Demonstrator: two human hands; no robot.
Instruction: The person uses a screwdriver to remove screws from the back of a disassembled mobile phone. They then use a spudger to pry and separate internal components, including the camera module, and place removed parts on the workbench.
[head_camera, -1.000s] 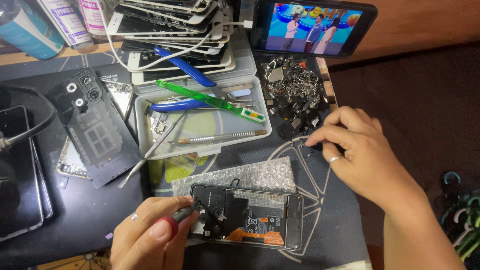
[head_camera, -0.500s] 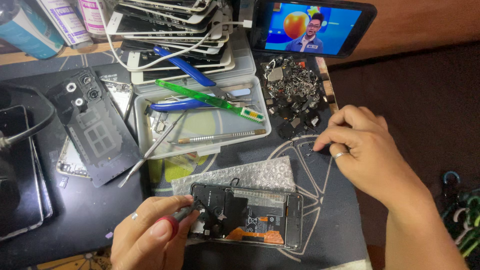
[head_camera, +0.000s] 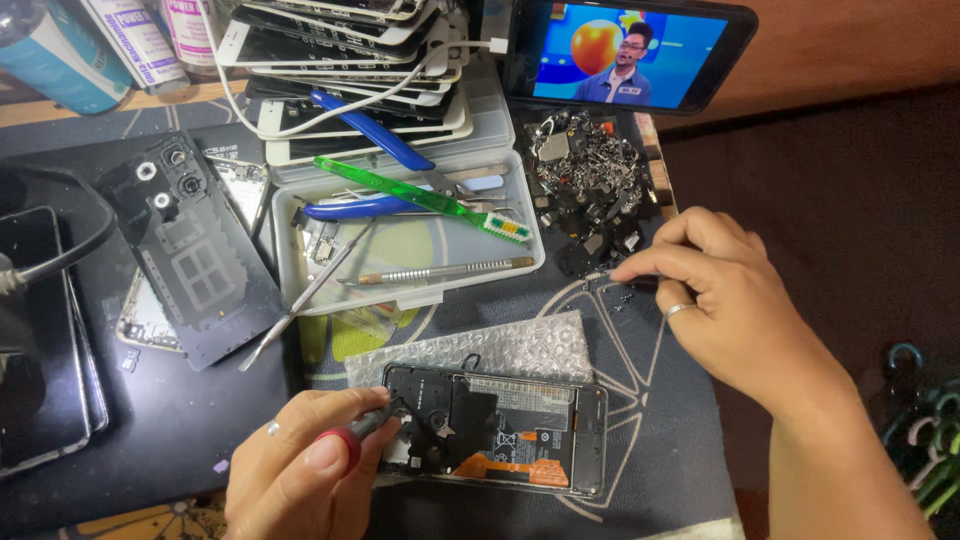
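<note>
An opened phone (head_camera: 520, 430) with its back off lies on a sheet of bubble wrap (head_camera: 480, 352) near the front of the table. My left hand (head_camera: 300, 470) grips a red-handled screwdriver (head_camera: 352, 436) whose tip rests on the phone's upper left corner. My right hand (head_camera: 725, 295) is at the right, with fingertips pinched together on the mat just below a heap of small metal and black parts (head_camera: 590, 190). Whether a tiny part sits between the fingers cannot be told.
A clear tray (head_camera: 300, 280) holds blue pliers, a green tool and metal picks. Behind it is a stack of phone screens (head_camera: 350, 60). A black back cover (head_camera: 190, 250) lies left, a propped phone playing video (head_camera: 630, 50) stands at the back, and bottles (head_camera: 110, 40) at far left.
My right hand has shifted slightly right and down along the edge of the parts heap. My left hand and the screwdriver stay on the phone. The video picture has changed.
</note>
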